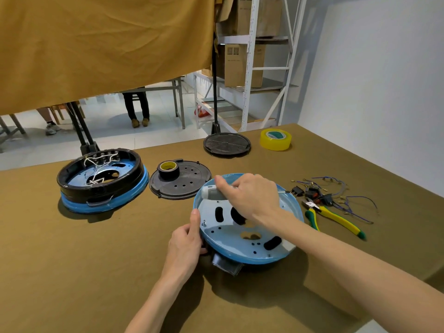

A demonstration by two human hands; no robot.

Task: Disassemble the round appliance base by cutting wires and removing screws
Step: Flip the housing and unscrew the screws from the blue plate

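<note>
Blue round base (240,246) sits tilted on the counter (96,260), left of the pliers (334,218). Keep it steady and the driver square on the screw. Your left hand (186,246) clamps the base's left rim; your right hand (249,195), over its far side, has its grip wrapped round a white screwdriver (211,191).
</note>
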